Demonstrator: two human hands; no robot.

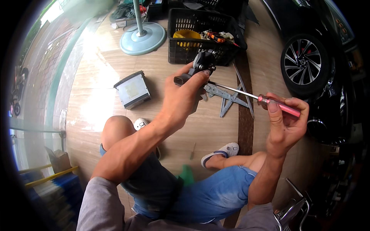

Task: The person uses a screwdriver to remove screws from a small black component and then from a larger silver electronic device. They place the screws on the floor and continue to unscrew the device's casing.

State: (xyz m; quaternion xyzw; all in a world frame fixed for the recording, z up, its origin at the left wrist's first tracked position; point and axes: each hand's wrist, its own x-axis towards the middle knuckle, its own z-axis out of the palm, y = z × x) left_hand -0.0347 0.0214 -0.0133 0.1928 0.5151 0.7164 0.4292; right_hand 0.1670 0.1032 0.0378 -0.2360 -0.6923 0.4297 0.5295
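Note:
My left hand (184, 90) is wrapped round a black motor-like part (204, 61) with a socket-shaped end, holding it up over the floor. In my right hand (285, 123) is a screwdriver (279, 106) with a pink handle, pinched between thumb and fingers. Its metal shaft points left, and the tip reaches the side of the black part near my left thumb; the exact contact point is hidden. Behind the shaft appears a grey metal scissor linkage (227, 96) with crossed arms. Whether it joins the black part or lies apart on the floor I cannot tell.
A black plastic crate (181, 57) with yellow and orange items stands ahead. Left of it are a round pale-blue stand base (133, 44) and a silver box-shaped unit (133, 90) on the tiles. A dark car with its wheel (303, 61) is at right, a chrome-framed seat (293, 210) lower right.

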